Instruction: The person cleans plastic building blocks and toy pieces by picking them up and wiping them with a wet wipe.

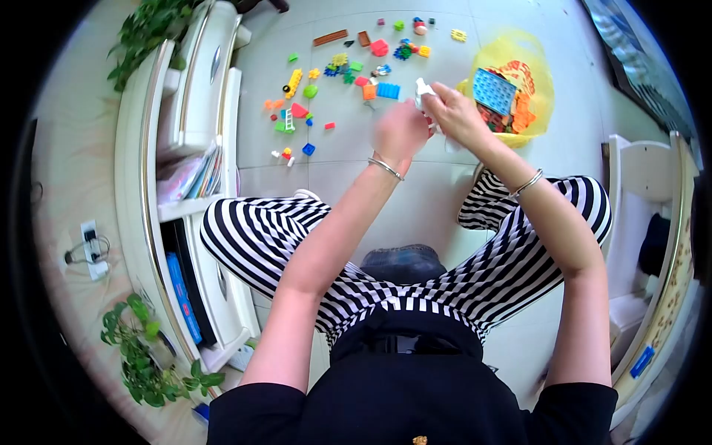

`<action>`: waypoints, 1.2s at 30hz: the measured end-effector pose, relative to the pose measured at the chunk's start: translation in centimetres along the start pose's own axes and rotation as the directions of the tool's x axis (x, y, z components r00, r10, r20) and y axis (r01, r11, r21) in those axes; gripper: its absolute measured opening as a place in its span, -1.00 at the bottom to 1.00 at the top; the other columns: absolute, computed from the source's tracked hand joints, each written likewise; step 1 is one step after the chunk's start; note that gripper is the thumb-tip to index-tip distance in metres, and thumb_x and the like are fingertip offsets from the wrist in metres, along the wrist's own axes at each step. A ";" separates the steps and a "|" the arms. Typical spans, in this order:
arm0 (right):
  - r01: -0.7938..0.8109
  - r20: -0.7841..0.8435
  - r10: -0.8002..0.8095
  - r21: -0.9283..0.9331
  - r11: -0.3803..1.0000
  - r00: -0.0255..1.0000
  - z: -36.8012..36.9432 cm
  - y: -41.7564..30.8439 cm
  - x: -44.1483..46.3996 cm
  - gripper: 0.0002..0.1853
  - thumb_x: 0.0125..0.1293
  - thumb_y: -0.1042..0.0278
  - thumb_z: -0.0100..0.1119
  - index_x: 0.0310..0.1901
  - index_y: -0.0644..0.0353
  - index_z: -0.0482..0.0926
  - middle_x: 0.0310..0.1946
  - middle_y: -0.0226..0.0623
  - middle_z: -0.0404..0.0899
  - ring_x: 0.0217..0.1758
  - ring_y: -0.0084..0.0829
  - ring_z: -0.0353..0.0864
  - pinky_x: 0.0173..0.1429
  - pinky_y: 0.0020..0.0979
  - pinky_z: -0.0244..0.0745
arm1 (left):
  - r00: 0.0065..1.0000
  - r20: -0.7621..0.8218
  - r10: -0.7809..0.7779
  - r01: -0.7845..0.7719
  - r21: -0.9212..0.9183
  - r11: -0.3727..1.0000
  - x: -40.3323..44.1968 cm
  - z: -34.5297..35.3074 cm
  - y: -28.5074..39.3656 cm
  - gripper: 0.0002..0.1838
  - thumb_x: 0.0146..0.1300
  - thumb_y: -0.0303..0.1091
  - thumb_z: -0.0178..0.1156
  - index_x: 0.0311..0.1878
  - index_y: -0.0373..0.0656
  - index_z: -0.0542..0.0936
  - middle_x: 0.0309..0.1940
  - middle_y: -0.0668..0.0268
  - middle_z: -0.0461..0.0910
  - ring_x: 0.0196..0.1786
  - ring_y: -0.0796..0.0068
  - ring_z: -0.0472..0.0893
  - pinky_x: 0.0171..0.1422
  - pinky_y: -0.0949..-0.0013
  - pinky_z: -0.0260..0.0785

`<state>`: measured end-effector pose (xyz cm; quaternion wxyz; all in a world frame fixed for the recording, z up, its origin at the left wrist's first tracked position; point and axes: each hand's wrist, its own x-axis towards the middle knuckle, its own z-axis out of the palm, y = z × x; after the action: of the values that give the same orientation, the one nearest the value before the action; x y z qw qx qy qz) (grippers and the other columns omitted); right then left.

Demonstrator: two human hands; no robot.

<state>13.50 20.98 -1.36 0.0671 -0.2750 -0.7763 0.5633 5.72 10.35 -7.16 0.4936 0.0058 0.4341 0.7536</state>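
My right hand (454, 113) pinches a small white piece (423, 90) between thumb and fingers, above the floor beside the yellow bag. Close to it on the left is my left hand (402, 132), smeared by motion; its fingers are blurred, so its grip cannot be made out. Just beyond my hands lie a blue block (388, 90) and an orange block (369, 92). The open yellow bag (545, 81) holds a light blue studded plate (495, 91) and orange pieces (523, 113).
Colourful toy pieces are scattered over the tiled floor (348, 159), among them a yellow piece (293, 83) and a white ladder (289, 119). A white cabinet (141, 170) with plants stands at the left. White furniture (644, 174) is at the right. A dark stool (403, 263) is beneath me.
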 end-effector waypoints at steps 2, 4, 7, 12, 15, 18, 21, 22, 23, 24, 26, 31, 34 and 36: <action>-0.047 0.069 0.052 -0.072 0.996 0.996 2.3 -0.4 0.7 -0.71 0.39 0.18 -0.11 -0.17 0.26 0.47 -0.39 -0.01 0.61 -0.29 -0.06 0.64 -0.19 -0.14 0.51 | 0.997 0.003 0.078 -0.078 0.171 0.982 0.1 -3.5 -0.1 -0.84 0.33 -0.35 0.02 -0.07 -0.14 0.47 -0.19 0.28 0.53 -0.20 0.47 0.58 -0.16 0.41 0.46; 0.030 0.037 -0.017 -0.387 0.921 0.999 5.2 1.5 1.8 -0.78 0.33 0.33 -0.05 -0.04 0.19 0.43 -0.27 -0.04 0.62 -0.12 0.00 0.60 -0.09 -0.09 0.49 | 0.990 0.013 0.138 -0.135 0.336 0.932 0.3 -6.0 0.1 -0.84 0.31 -0.35 0.04 -0.11 -0.16 0.48 -0.18 0.28 0.53 -0.19 0.50 0.56 -0.15 0.42 0.46; 0.179 0.085 -0.158 -0.523 0.833 0.984 8.8 4.4 3.4 -0.69 0.30 0.38 -0.03 0.07 0.17 0.42 -0.29 0.04 0.60 -0.16 0.04 0.59 -0.11 -0.07 0.47 | 0.984 -0.153 0.088 -0.056 0.201 0.978 2.0 -9.7 -0.9 -0.82 0.33 -0.39 -0.03 -0.13 -0.20 0.54 -0.17 0.26 0.55 -0.08 0.46 0.54 0.00 0.39 0.43; 0.077 0.194 0.035 -0.537 0.840 0.980 12.9 9.4 7.6 -0.56 0.05 0.60 0.11 0.04 0.32 0.45 -0.24 0.09 0.61 -0.11 0.04 0.59 -0.03 -0.14 0.49 | 0.939 -0.344 -0.013 0.007 -0.020 1.000 6.8 -16.7 -4.3 -0.84 0.23 -0.42 0.13 -0.14 -0.18 0.58 -0.18 0.32 0.59 -0.13 0.44 0.58 -0.02 0.36 0.47; -0.106 0.023 0.126 -0.407 0.907 0.992 15.2 13.7 9.9 -0.74 0.15 0.46 0.11 -0.11 0.37 0.52 -0.29 0.10 0.61 -0.12 0.03 0.61 -0.05 -0.18 0.49 | 0.909 -0.376 0.180 0.024 0.480 0.877 9.7 -20.0 -5.5 -0.79 0.17 -0.34 0.18 -0.14 -0.17 0.59 -0.20 0.23 0.62 -0.14 0.36 0.61 -0.04 0.33 0.47; -0.315 -0.067 0.309 -0.248 0.916 0.949 16.0 15.6 11.4 -0.71 0.27 0.26 0.06 -0.25 0.40 0.53 -0.35 0.10 0.60 -0.17 0.01 0.62 -0.10 -0.22 0.47 | 0.909 -0.280 0.308 0.049 0.807 0.589 12.5 -21.5 -5.0 -0.70 0.11 -0.25 0.23 -0.10 -0.16 0.60 -0.17 0.09 0.64 -0.11 0.24 0.63 -0.04 0.28 0.47; -0.349 -0.099 0.336 -0.183 0.919 0.937 16.3 18.5 12.7 -0.59 0.37 0.12 -0.12 -0.35 0.38 0.49 -0.38 0.19 0.54 -0.23 0.13 0.55 -0.10 -0.07 0.42 | 0.917 -0.278 0.288 0.139 0.896 0.422 16.7 -23.5 -5.6 -0.64 0.11 -0.19 0.23 -0.06 -0.15 0.58 -0.13 0.06 0.61 -0.07 0.13 0.61 0.00 0.19 0.45; -0.362 -0.098 0.349 -0.182 0.914 0.932 16.0 18.3 12.9 -0.59 0.37 0.12 -0.12 -0.35 0.38 0.49 -0.38 0.19 0.54 -0.23 0.13 0.55 -0.10 -0.07 0.42 | 0.913 -0.306 0.268 0.204 0.915 0.349 18.5 -24.5 -6.2 -0.62 0.12 -0.16 0.24 -0.03 -0.15 0.56 -0.08 0.07 0.60 -0.05 0.07 0.59 0.02 0.13 0.44; -0.411 -0.101 0.400 -0.146 0.900 0.911 15.6 17.9 13.1 -0.57 0.37 0.10 -0.13 -0.35 0.38 0.49 -0.40 0.19 0.54 -0.23 0.14 0.55 -0.10 -0.07 0.42 | 0.916 -0.309 0.256 0.210 0.913 0.349 20.3 -25.5 -6.6 -0.62 0.12 -0.16 0.24 -0.03 -0.15 0.56 -0.08 0.07 0.60 -0.05 0.07 0.59 0.02 0.13 0.44; -0.459 -0.103 0.449 -0.109 0.882 0.888 15.4 17.7 13.1 -0.55 0.38 0.08 -0.14 -0.36 0.38 0.50 -0.42 0.18 0.53 -0.23 0.14 0.55 -0.11 -0.07 0.41 | 0.924 -0.240 0.298 0.178 0.959 0.219 21.7 -25.9 -6.7 -0.58 0.13 -0.13 0.24 0.01 -0.14 0.53 -0.03 0.08 0.56 -0.01 0.04 0.57 0.05 0.10 0.43; -0.481 -0.098 0.473 -0.084 0.873 0.876 15.2 18.3 13.2 -0.53 0.39 0.06 -0.16 -0.37 0.37 0.51 -0.44 0.18 0.52 -0.25 0.13 0.55 -0.12 -0.07 0.41 | 0.945 -0.218 0.244 0.201 0.975 0.092 23.2 -26.6 -7.1 -0.52 0.13 -0.13 0.28 0.08 -0.13 0.46 0.08 0.10 0.45 0.05 0.00 0.53 0.10 0.07 0.41; -0.504 -0.107 0.500 -0.015 0.863 0.859 15.2 18.6 12.2 -0.52 0.39 0.04 -0.17 -0.38 0.36 0.50 -0.49 0.13 0.51 -0.32 0.11 0.53 -0.15 -0.09 0.39 | 0.933 -0.207 0.294 0.200 0.978 0.052 23.8 -26.3 -7.3 -0.61 0.12 -0.23 0.29 -0.01 -0.15 0.50 0.02 0.08 0.47 0.04 0.02 0.53 0.07 0.07 0.42; -0.517 -0.106 0.514 -0.004 0.856 0.851 15.3 18.4 11.3 -0.54 0.39 0.04 -0.18 -0.35 0.35 0.47 -0.50 0.11 0.51 -0.34 0.09 0.52 -0.16 -0.11 0.38 | 0.909 -0.139 0.393 0.138 0.990 0.033 23.8 -26.8 -8.1 -0.75 0.12 -0.30 0.20 -0.13 -0.13 0.56 -0.14 0.10 0.54 -0.09 0.05 0.56 -0.05 0.07 0.42; -0.515 -0.105 0.509 -0.029 0.857 0.854 15.5 18.4 10.6 -0.56 0.39 0.04 -0.18 -0.29 0.33 0.45 -0.47 0.09 0.54 -0.32 0.09 0.53 -0.15 -0.09 0.38 | 0.884 -0.061 0.463 0.080 0.997 -0.021 23.3 -26.9 -8.1 -0.82 0.12 -0.35 0.11 -0.21 -0.11 0.61 -0.30 0.12 0.61 -0.22 0.06 0.58 -0.16 0.06 0.41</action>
<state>4.64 17.25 -25.82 -0.0567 -0.4993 -0.6865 0.5255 -11.96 11.47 -39.03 0.1360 0.2653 0.9142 0.2743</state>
